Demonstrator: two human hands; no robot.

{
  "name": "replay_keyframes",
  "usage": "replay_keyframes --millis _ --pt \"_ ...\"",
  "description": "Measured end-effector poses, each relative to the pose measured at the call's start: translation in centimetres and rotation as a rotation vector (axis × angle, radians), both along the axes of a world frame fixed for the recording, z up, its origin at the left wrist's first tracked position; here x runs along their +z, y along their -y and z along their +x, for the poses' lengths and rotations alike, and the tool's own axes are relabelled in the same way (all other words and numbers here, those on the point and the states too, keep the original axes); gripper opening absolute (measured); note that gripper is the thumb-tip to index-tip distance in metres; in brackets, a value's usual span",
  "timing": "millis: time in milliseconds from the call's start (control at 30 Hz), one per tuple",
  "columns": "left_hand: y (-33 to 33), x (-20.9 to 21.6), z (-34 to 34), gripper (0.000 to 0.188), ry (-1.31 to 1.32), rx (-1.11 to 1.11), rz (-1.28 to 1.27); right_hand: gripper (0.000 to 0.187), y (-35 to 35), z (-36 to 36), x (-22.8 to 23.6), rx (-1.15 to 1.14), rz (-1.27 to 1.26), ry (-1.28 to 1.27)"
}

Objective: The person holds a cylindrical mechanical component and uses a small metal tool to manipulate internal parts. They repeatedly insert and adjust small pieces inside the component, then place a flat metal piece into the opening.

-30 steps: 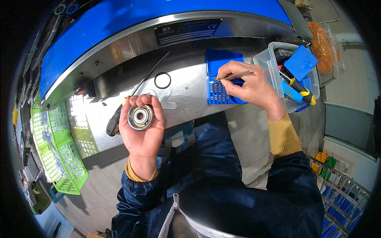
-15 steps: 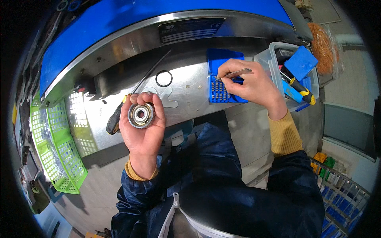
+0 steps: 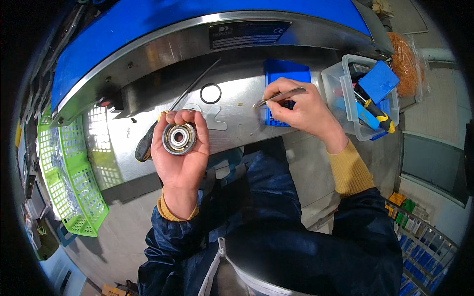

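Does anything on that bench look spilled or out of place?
Possibly: a tiny brass-coloured piece lies loose on the silver metal bench, outside the open blue plastic case to its right. A small dark bit lies stray farther left. No damage stands out.

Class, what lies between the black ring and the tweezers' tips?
The head view shows a small brassy piece on the metal bench between ring and tweezers.

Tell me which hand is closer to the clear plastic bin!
Right. The right hand is just left of the clear plastic bin; the left hand is much farther left, holding a round metal part.
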State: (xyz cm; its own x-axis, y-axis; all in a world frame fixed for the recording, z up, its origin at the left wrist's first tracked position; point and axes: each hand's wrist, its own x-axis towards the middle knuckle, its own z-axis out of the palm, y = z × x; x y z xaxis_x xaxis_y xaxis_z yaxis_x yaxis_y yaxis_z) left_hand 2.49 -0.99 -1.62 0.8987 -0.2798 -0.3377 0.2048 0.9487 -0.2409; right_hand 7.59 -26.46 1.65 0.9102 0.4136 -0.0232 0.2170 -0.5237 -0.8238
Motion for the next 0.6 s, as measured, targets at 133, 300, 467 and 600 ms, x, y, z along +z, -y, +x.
replay_keyframes --millis 133,300,467,600 --pt "-0.2 0.1 0.0 0.024 0.005 0.017 0.019 0.011 1.1 0.3 0.5 -0.173 0.001 0.032" --pt "-0.2 0.1 0.1 0.023 0.012 -0.005 -0.012 0.011 3.4 -2.5 0.8 -0.270 0.172 0.043" --pt "0.1 -0.2 0.0 0.023 0.042 -0.017 -0.015 0.013 4.0 -6.0 -1.0 -0.275 0.146 0.148" --pt "0.3 -0.3 -0.3 0.025 0.035 -0.036 -0.011 0.013 4.2 -7.4 -1.9 -0.269 0.160 0.252"
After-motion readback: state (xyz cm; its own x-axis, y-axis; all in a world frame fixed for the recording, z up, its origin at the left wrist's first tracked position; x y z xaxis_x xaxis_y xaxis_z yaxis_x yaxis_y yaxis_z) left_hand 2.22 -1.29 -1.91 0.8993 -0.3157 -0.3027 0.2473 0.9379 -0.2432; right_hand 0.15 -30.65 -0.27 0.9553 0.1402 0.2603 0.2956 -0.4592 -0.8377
